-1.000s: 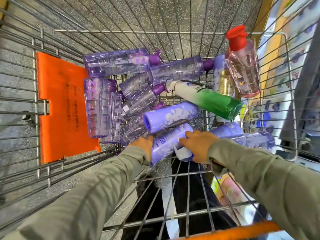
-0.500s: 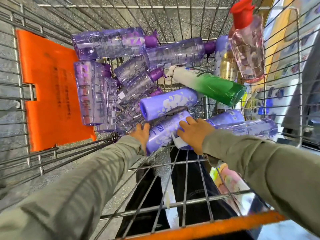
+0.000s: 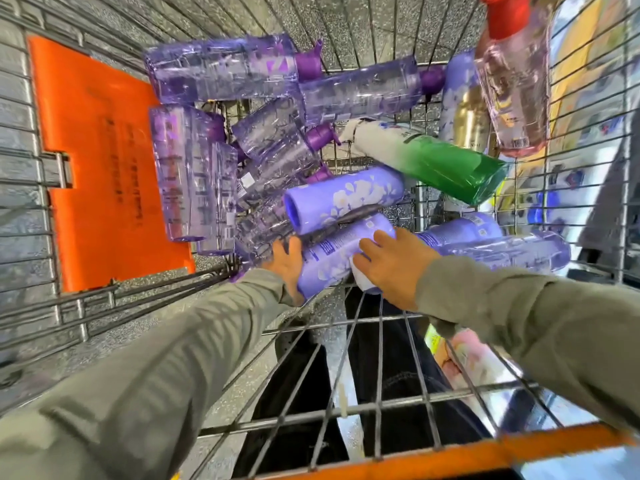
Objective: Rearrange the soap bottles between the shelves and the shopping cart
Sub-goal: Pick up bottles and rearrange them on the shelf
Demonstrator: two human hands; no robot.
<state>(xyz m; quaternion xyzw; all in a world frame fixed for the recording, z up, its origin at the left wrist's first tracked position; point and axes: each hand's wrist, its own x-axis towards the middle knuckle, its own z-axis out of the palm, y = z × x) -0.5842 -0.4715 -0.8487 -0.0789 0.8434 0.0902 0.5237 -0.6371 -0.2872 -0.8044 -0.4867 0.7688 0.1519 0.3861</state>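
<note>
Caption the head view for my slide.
Left hand and right hand hold a lilac bottle in the cart.

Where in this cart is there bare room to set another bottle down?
Bare: the orange flap, left of the clear purple bottles, and wire beyond them at the far end. Crowded: the middle and right, around the green bottle.
</note>
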